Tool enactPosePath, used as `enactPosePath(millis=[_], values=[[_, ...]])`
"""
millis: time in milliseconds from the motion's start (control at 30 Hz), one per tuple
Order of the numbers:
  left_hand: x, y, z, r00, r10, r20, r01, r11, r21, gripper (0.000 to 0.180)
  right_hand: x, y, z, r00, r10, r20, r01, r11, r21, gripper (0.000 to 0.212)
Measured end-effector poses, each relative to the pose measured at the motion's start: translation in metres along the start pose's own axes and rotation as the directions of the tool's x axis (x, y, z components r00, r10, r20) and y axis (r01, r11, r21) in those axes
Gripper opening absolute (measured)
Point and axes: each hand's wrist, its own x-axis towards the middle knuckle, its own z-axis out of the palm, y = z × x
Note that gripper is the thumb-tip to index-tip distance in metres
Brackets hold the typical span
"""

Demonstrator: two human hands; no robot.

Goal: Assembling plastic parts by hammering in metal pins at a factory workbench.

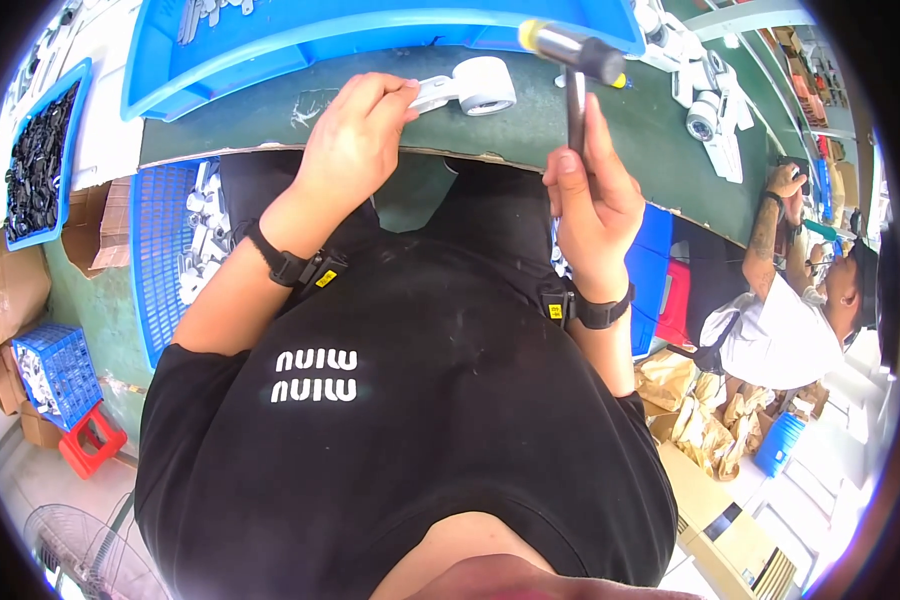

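Your right hand (595, 215) has its grip pressed tight around the handle of a small hammer (575, 60). You hold it low on the handle, and the head sits high above the table (630, 140). The handle is the hammer's long way, pointing up and away from you. The head lies crosswise, with a yellow tip at each end. It looks stiff and top-heavy, so holding it low should give a good swing.

Your left hand (355, 145) pinches the flat tab of a white plastic part (470, 88) and keeps it down on the table. Its round end points right, toward the hammer. It looks light and hard, and may slip or crack. A big blue tray (170, 70) sits just behind it.
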Motion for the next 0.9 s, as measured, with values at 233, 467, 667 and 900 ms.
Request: enactPosePath(millis=[233, 467, 667, 900], values=[[-0.004, -0.002, 0.009, 0.995, 0.028, -0.096, -0.026, 0.999, 0.022, 0.029, 0.006, -0.001, 0.019, 0.962, 0.134, 0.239, -0.021, 0.906, -0.422, 0.048], [-0.003, -0.002, 0.005, 0.998, -0.037, -0.059, 0.033, 0.998, -0.061, 0.026, 0.007, 0.003, 0.027, 0.979, -0.178, 0.097, 0.201, 0.921, -0.334, 0.051], [-0.003, -0.006, 0.004, 0.986, -0.157, -0.050, 0.141, 0.963, -0.231, 0.022, -0.003, -0.013, 0.029, 0.998, 0.064, 0.013, -0.062, 0.992, -0.111, 0.055], [-0.007, -0.006, 0.002, 0.976, -0.214, -0.029, 0.198, 0.940, -0.280, 0.022, 0.007, -0.014, 0.028, 0.959, 0.213, 0.186, -0.130, 0.917, -0.378, 0.052]])
